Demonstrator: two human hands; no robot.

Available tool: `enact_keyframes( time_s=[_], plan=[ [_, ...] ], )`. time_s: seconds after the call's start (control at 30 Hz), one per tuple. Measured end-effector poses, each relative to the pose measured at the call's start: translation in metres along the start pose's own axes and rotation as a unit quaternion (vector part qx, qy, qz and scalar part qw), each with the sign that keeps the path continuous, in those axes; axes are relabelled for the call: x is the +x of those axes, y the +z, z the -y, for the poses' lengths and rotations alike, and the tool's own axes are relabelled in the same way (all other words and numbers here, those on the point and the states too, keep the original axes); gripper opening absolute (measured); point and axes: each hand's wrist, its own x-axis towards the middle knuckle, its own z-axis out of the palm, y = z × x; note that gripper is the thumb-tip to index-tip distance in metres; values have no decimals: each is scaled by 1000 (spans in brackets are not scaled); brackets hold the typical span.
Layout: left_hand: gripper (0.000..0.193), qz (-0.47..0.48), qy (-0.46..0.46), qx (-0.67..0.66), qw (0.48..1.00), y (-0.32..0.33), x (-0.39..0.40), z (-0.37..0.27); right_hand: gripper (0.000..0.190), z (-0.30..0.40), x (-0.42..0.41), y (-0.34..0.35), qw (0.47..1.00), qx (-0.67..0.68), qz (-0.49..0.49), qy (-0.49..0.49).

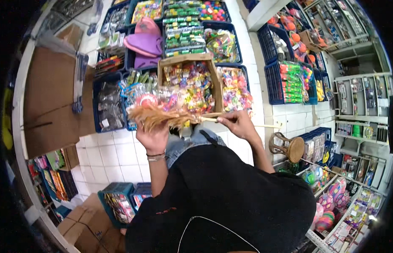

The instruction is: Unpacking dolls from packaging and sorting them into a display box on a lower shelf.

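Note:
A feather duster with brown feathers [164, 117] lies across in front of my body, over the near edge of an open cardboard box [217, 85] of small wrapped toys. My right hand [237, 123] grips its pale stick handle close to the feathers, and the stick runs on to the right past the wrist. My left hand [153, 136], with bracelets at the wrist, is under the feathered end, its fingers partly hidden by the feathers; whether they close on it is unclear.
Blue plastic crates [109, 107] of packaged toys stand around the box, some with purple foam boards [144, 44]. A wicker stool [294, 149] stands at the right, near shelves and inflatable balls [326, 202]. Large cardboard [51, 101] stands at the left.

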Motion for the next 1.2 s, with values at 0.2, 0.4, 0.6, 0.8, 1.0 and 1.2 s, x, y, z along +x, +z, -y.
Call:
enact_keyframes(
  time_s=[0.2,0.4,0.6,0.8,1.0,1.2],
  plan=[
    [64,-42,-51,32,997,50,28,59,26,-46,-10,-28,989,86,-120,-34],
    [66,1,-64,81,995,50,60,91,23,-63,-10,-70,989,101,-99,-30],
    [62,-9,-111,58,992,79,81,143,21,-98,-24,-86,961,143,-234,-37],
    [56,38,-194,8,980,41,88,138,27,-100,-32,-97,984,103,-143,2],
    [62,10,-127,83,988,88,85,122,26,-108,-10,-72,970,87,-227,10],
    [62,21,-69,92,993,88,71,90,29,-66,-4,-70,984,84,-157,5]
  ],
)
